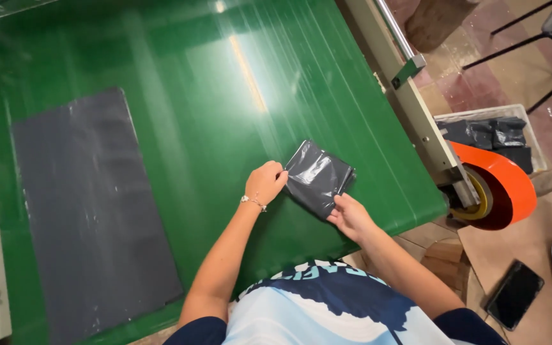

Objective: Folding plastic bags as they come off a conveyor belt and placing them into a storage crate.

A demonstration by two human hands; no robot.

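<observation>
A folded dark grey plastic bag (317, 177) lies on the green conveyor belt (225, 115) near its front right edge. My left hand (264, 183) pinches the bag's left edge; a thin bracelet is on that wrist. My right hand (351, 217) grips the bag's lower right corner. Both hands hold the same folded bag, pressed flat on the belt.
A large flat dark grey bag sheet (91, 211) lies on the belt at left. An orange tape roll (499, 191) sits on the machine's right end. A clear bin of folded dark bags (493, 137) stands beyond it. A black phone (514, 294) rests on cardboard at lower right.
</observation>
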